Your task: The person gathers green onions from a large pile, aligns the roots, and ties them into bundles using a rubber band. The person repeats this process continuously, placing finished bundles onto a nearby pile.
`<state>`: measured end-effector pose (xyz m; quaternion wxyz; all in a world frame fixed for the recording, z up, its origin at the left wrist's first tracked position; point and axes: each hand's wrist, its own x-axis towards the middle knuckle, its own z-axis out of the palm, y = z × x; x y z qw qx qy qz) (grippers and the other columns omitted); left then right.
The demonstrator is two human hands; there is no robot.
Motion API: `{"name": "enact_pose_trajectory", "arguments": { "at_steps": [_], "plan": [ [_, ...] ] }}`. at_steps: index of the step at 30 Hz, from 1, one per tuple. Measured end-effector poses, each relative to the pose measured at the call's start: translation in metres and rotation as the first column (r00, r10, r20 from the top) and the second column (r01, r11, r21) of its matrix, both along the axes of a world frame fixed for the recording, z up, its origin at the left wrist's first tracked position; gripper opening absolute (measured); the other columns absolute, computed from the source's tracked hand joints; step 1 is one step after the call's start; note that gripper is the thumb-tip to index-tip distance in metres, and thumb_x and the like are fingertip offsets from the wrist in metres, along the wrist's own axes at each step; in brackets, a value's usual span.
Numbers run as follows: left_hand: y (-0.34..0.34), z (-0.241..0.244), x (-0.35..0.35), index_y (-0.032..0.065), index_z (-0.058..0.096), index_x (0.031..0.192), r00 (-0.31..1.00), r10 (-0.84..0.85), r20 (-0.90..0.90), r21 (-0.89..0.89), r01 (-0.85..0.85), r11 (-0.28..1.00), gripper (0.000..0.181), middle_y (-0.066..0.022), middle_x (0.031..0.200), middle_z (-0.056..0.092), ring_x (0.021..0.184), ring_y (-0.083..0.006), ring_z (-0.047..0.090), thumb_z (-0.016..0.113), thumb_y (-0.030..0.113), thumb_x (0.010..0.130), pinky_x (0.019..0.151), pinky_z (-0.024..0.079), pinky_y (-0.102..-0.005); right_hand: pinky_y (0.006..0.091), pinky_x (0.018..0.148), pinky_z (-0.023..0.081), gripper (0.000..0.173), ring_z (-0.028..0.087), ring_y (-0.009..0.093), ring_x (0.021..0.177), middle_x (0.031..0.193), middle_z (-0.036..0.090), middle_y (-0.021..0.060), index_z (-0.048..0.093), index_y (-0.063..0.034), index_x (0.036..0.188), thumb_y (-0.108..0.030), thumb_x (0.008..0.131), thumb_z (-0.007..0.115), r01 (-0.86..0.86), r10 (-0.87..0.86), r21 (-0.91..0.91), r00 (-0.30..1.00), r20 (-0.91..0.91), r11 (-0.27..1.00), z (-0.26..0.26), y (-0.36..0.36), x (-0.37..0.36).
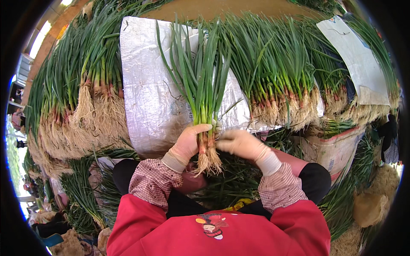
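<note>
My left hand [189, 140], in a thin pale glove, grips a small bunch of green onions [201, 105] just above their reddish bulbs. The leaves fan out away from me over a silvery woven plastic sack [147, 86], and the pale roots hang towards my lap. My right hand [240, 144], gloved too and blurred, is at the right side of the bunch near the bulbs. Its fingertips are partly lost in blur, so whether they touch the onions is unclear.
Rooted green onions are piled left [102, 86] and right [278, 86] of the sack. A white woven sheet [355, 57] covers some at far right. Below stands a filled woven sack [333, 150]. Loose leaves [230, 182] lie between my legs; a brown surface [237, 9] shows behind.
</note>
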<state>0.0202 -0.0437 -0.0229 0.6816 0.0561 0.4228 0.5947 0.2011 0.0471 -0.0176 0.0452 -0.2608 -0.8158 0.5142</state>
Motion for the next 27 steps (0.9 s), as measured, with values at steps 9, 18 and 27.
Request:
{"name": "enact_pose_trajectory", "arguments": {
  "at_steps": [9, 18, 27],
  "plan": [
    [-0.006, 0.007, 0.008, -0.0032, 0.055, 0.109, 0.996, 0.061, -0.067, 0.036, -0.058, 0.998, 0.027, -0.0131, 0.095, 0.062, 0.085, -0.0265, 0.063, 0.056, 0.005, 0.084, 0.083, 0.053, -0.039, 0.0207, 0.059, 0.048, 0.014, 0.058, 0.01, 0.064, 0.077, 0.061, 0.0033, 0.06, 0.0006, 0.094, -0.014, 0.092, 0.059, 0.319, -0.914, -0.937, 0.405, 0.0, 0.141, -0.022, 0.0, -0.055],
    [-0.016, 0.049, -0.022, -0.0005, 0.055, 0.119, 0.983, 0.029, -0.18, 0.128, -0.006, 0.992, 0.039, -0.0095, 0.096, 0.061, 0.084, -0.0209, 0.061, 0.057, 0.012, 0.082, 0.074, 0.053, -0.0343, 0.0372, 0.079, 0.052, 0.027, 0.067, 0.03, 0.083, 0.093, 0.069, 0.0125, 0.066, -0.0105, 0.098, -0.032, 0.082, 0.063, -0.223, 0.039, 0.315, 0.866, 0.499, 0.922, -0.024, 0.015, 0.071],
    [0.001, 0.023, -0.001, 0.0006, 0.052, 0.111, 0.968, -0.076, 0.241, 0.121, 0.048, 0.992, 0.029, -0.0063, 0.086, 0.058, 0.076, -0.0178, 0.055, 0.055, 0.012, 0.085, 0.076, 0.048, -0.0349, 0.0393, 0.073, 0.051, 0.034, 0.065, 0.033, 0.081, 0.084, 0.068, 0.0142, 0.069, -0.0075, 0.086, -0.041, 0.081, 0.063, 0.505, -0.573, 0.317, 0.801, 0.174, 0.802, -0.008, 0.11, 0.046]
  ]
}}
